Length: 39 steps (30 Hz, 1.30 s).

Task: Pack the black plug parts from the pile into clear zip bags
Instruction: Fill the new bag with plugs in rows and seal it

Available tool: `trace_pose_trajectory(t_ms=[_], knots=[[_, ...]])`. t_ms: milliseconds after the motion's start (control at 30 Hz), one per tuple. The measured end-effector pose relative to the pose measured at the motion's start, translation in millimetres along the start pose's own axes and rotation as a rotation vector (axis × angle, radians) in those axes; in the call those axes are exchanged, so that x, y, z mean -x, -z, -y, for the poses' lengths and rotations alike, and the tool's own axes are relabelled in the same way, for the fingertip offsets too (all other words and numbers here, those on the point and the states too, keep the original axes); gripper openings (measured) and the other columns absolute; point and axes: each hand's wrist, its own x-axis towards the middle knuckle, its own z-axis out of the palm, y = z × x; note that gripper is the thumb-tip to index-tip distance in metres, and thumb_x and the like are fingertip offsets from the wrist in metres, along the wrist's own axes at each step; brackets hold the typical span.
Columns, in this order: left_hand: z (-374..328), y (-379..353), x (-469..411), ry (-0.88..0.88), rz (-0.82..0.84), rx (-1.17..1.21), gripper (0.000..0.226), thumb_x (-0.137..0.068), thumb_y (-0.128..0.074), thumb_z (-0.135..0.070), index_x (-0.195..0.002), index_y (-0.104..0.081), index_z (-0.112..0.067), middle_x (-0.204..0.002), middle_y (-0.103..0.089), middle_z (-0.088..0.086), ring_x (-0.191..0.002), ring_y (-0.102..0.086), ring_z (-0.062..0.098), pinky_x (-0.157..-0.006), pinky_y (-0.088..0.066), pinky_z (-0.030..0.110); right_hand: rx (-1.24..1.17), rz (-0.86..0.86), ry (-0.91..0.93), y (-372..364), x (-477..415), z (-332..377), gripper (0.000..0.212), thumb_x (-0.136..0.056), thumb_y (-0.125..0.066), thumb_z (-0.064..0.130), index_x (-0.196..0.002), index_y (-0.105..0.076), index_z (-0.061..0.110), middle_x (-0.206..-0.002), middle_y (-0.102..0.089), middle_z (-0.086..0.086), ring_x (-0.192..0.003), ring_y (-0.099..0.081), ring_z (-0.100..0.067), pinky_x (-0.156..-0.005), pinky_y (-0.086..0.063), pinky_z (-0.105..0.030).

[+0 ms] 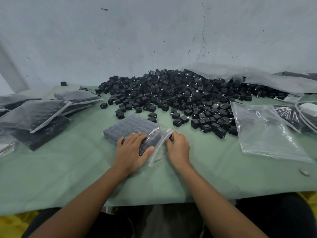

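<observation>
Partway done: packed bags (42, 114) stacked at left, one full zip bag (130, 126) pressed under flat left hand (133, 150), mouth pinched by right hand (178, 148), large pile (180, 93) still unpacked.

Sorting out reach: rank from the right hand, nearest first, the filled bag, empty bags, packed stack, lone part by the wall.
1. Filled bag, pinched by the right hand.
2. Empty bags, right side.
3. Packed stack, left side.
4. Lone part, far left, at the back.
</observation>
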Motion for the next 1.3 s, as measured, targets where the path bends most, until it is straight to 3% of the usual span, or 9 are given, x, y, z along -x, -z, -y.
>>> trace_pose_trajectory(t_ms=[100, 333, 467, 600, 1000, 1100, 1200, 1300], knots=[[0, 0, 0, 0.002, 0.002, -0.004, 0.077, -0.087, -0.022, -0.074, -0.138, -0.057, -0.028, -0.15, -0.051, -0.007, -0.143, -0.04, 0.013, -0.119, -0.018, 0.045, -0.005, 0.04, 0.034, 1, 0, -1, 0.004, -0.094, -0.057, 0.017, -0.095, -0.06, 0.014, -0.096, -0.054, 0.0, -0.087, -0.053, -0.023, -0.072, -0.032, -0.027], [1, -2, 0, -0.003, -0.009, -0.001, 0.074, -0.088, -0.025, -0.073, -0.136, -0.059, -0.027, -0.148, -0.053, -0.006, -0.142, -0.042, 0.014, -0.118, -0.02, 0.046, 0.141, 0.148, 0.112, -3, 1, 1, 0.026, -0.098, -0.044, 0.019, -0.119, -0.058, 0.011, -0.124, -0.054, -0.008, -0.105, -0.057, -0.033, -0.087, -0.045, -0.038], [1, -3, 0, -0.003, -0.017, 0.0, 0.074, -0.088, -0.026, -0.073, -0.135, -0.059, -0.027, -0.147, -0.054, -0.006, -0.141, -0.043, 0.014, -0.118, -0.02, 0.047, 0.244, 0.182, 0.172, -7, 2, 5, 0.035, -0.098, -0.045, 0.027, -0.129, -0.054, 0.014, -0.125, -0.052, -0.01, -0.107, -0.055, -0.035, -0.086, -0.045, -0.04], [1, -3, 0, 0.004, -0.009, -0.001, 0.075, -0.087, -0.024, -0.074, -0.136, -0.058, -0.028, -0.148, -0.053, -0.008, -0.142, -0.042, 0.012, -0.119, -0.018, 0.046, 0.306, 0.202, 0.197, -9, 4, 6, 0.036, -0.096, -0.045, 0.027, -0.129, -0.052, 0.014, -0.121, -0.055, -0.011, -0.107, -0.055, -0.035, -0.084, -0.045, -0.04], [2, -3, 0, 0.007, 0.001, 0.005, 0.075, -0.088, -0.024, -0.074, -0.137, -0.058, -0.029, -0.149, -0.052, -0.008, -0.142, -0.04, 0.012, -0.12, -0.016, 0.045, 0.293, 0.166, 0.228, -9, 2, -1, 0.021, -0.094, -0.043, 0.02, -0.097, -0.061, 0.008, -0.098, -0.067, -0.013, -0.091, -0.06, -0.035, -0.068, -0.037, -0.033], [2, -3, 1, 0.004, 0.006, 0.0, 0.074, -0.089, -0.024, -0.074, -0.138, -0.057, -0.029, -0.149, -0.052, -0.008, -0.142, -0.041, 0.012, -0.12, -0.018, 0.046, 0.272, 0.146, 0.218, -9, 3, -1, 0.023, -0.094, -0.043, 0.019, -0.1, -0.061, 0.006, -0.101, -0.065, -0.013, -0.094, -0.059, -0.035, -0.07, -0.038, -0.033], [2, -2, 0, 0.003, 0.011, 0.0, 0.074, -0.089, -0.024, -0.074, -0.138, -0.057, -0.029, -0.149, -0.052, -0.008, -0.143, -0.04, 0.012, -0.12, -0.018, 0.046, 0.315, 0.202, 0.259, -6, 3, -1, 0.025, -0.096, -0.041, 0.017, -0.1, -0.062, 0.003, -0.103, -0.065, -0.017, -0.095, -0.057, -0.036, -0.071, -0.033, -0.032], [3, -3, 1, -0.002, 0.002, 0.005, 0.074, -0.089, -0.026, -0.073, -0.137, -0.058, -0.028, -0.149, -0.052, -0.007, -0.143, -0.041, 0.013, -0.12, -0.018, 0.046, 0.294, 0.261, 0.306, 2, 6, -1, 0.027, -0.098, -0.039, 0.018, -0.099, -0.061, 0.003, -0.105, -0.066, -0.017, -0.096, -0.056, -0.037, -0.078, -0.037, -0.035]])
